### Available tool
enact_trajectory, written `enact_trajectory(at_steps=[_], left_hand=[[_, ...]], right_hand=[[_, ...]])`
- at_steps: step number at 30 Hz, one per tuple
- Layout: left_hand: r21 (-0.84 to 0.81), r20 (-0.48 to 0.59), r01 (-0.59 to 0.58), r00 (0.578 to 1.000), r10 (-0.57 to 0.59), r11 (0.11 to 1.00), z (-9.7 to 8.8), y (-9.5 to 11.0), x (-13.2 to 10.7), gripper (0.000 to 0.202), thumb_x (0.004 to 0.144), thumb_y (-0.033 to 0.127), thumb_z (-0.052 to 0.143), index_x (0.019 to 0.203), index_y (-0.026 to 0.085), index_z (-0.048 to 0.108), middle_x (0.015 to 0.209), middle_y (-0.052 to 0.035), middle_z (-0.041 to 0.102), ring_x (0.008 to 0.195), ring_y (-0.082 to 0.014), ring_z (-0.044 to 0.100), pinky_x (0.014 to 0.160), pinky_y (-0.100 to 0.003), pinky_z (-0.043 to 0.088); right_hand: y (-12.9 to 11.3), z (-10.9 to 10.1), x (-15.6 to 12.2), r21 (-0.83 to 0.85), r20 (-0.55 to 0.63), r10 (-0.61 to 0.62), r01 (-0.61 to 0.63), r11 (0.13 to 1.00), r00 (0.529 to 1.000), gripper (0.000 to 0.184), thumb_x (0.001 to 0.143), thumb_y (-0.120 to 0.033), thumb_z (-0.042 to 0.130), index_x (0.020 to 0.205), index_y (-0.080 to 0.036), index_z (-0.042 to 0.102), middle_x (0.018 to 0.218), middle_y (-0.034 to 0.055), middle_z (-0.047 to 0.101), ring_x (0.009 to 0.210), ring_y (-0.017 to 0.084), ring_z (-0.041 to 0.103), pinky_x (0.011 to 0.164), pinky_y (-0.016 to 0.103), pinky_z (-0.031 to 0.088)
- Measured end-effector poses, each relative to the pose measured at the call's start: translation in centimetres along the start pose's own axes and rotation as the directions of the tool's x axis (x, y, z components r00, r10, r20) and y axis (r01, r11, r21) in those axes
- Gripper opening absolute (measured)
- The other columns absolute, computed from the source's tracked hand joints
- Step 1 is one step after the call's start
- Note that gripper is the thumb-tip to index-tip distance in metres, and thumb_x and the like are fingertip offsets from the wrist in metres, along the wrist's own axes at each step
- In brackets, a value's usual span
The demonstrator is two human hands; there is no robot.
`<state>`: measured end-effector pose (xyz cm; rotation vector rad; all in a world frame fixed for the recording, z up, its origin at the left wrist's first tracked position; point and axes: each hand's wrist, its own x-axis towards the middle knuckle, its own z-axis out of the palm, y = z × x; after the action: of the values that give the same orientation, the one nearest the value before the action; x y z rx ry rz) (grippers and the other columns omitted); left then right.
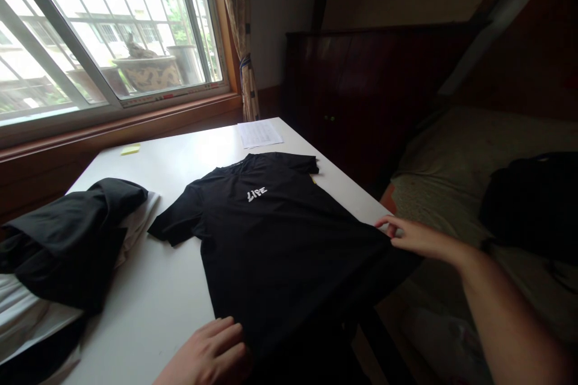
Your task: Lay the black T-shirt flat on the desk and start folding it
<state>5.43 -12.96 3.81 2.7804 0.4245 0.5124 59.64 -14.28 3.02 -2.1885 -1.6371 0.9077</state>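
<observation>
A black T-shirt point(275, 228) with small white lettering on the chest lies spread flat on a white table point(171, 289), collar toward the window. My left hand point(210, 352) rests at the shirt's lower left hem, fingers curled onto the fabric edge. My right hand point(413, 236) reaches to the shirt's lower right corner at the table edge, fingers pinching the hem there. The shirt's bottom hangs over the near table edge.
A pile of dark and white clothes point(67, 246) lies at the table's left. A sheet of paper point(259, 133) and a yellow sticky note point(130, 148) lie near the window. A bed with a black bag point(533, 204) is on the right, a dark wooden cabinet point(361, 90) behind.
</observation>
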Motion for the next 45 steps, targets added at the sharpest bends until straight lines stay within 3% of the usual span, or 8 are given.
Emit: enact_trajectory(at_steps=[4,8,13,20,31,38,41,45], left_hand=[[0.024,0.035,-0.003,0.999,0.002,1.000,-0.7,0.1,0.7,0.025,0.099,0.010,0.042,0.077,0.022,0.044,0.071,-0.0009,0.055,0.060,-0.0165,0.050,0.054,-0.029,0.041],[0.092,0.071,0.126,0.989,-0.133,0.988,-1.0,-0.6,0.7,0.017,0.100,0.012,0.045,0.091,0.022,0.056,0.081,-0.0031,0.060,0.068,-0.0194,0.056,0.060,-0.031,0.047],[0.274,-0.008,0.286,0.955,-0.296,0.918,-0.3,-3.0,-0.4,0.022,0.095,0.015,0.062,0.115,0.022,0.060,0.099,-0.0054,0.065,0.083,-0.0237,0.063,0.071,-0.037,0.054],[0.402,-0.008,0.308,0.943,-0.333,0.862,0.2,-3.7,0.3,0.016,0.090,0.004,0.060,0.093,0.019,0.064,0.088,-0.0037,0.063,0.075,-0.0214,0.060,0.065,-0.035,0.054],[0.371,-0.100,0.263,0.965,-0.243,0.890,0.1,-4.4,1.0,0.021,0.088,0.001,0.048,0.081,0.019,0.056,0.079,-0.0033,0.057,0.068,-0.0196,0.054,0.059,-0.030,0.047],[0.267,-0.134,0.348,0.937,-0.323,0.899,-1.4,-4.7,0.6,0.018,0.098,0.012,0.045,0.089,0.021,0.057,0.084,-0.0031,0.059,0.071,-0.0181,0.057,0.062,-0.029,0.046],[0.272,-0.169,0.419,0.907,-0.385,0.867,-2.3,-6.2,-0.1,0.014,0.102,0.023,0.046,0.100,0.022,0.060,0.095,-0.0052,0.063,0.084,-0.0213,0.062,0.073,-0.033,0.050],[0.345,-0.242,0.543,0.840,-0.486,0.766,-3.6,-10.2,-1.6,0.026,0.103,0.037,0.049,0.123,0.023,0.058,0.117,-0.0090,0.063,0.105,-0.0277,0.061,0.091,-0.040,0.050]], right_hand=[[-2.8,-0.6,1.5,-0.297,-0.157,-0.177,0.125,0.947,0.972,0.021,0.075,-0.021,0.056,0.090,-0.022,0.071,0.083,0.0032,0.071,0.075,0.020,0.065,0.069,0.029,0.047],[-5.9,0.6,4.6,-0.423,-0.267,-0.344,0.211,0.881,0.900,0.018,0.086,-0.025,0.055,0.085,-0.023,0.073,0.089,0.0035,0.073,0.081,0.020,0.067,0.073,0.028,0.047],[-8.1,2.3,7.5,-0.575,-0.199,-0.288,0.127,0.808,0.937,0.011,0.085,-0.027,0.065,0.085,-0.021,0.075,0.090,0.0068,0.074,0.084,0.022,0.068,0.073,0.029,0.047],[-10.1,2.8,7.2,-0.664,-0.264,-0.163,-0.057,0.745,0.951,0.016,0.084,-0.019,0.059,0.081,-0.020,0.075,0.092,0.0109,0.076,0.085,0.024,0.070,0.069,0.031,0.045],[-6.3,0.0,8.4,-0.340,-0.385,-0.131,-0.009,0.940,0.914,0.015,0.077,-0.032,0.065,0.082,-0.025,0.077,0.083,0.0029,0.076,0.075,0.021,0.068,0.068,0.028,0.044],[-5.3,1.0,9.3,-0.528,-0.290,-0.165,-0.013,0.849,0.943,0.010,0.077,-0.028,0.061,0.078,-0.023,0.069,0.089,0.0041,0.074,0.077,0.022,0.067,0.063,0.029,0.039],[-5.2,1.1,9.3,-0.550,-0.274,-0.169,-0.010,0.835,0.947,0.010,0.078,-0.025,0.061,0.085,-0.024,0.069,0.090,0.0035,0.073,0.077,0.021,0.067,0.062,0.029,0.038],[-5.8,0.7,9.2,-0.534,-0.341,-0.233,0.016,0.845,0.911,0.019,0.081,-0.022,0.060,0.097,-0.024,0.069,0.100,0.0044,0.073,0.084,0.021,0.067,0.067,0.028,0.042]])
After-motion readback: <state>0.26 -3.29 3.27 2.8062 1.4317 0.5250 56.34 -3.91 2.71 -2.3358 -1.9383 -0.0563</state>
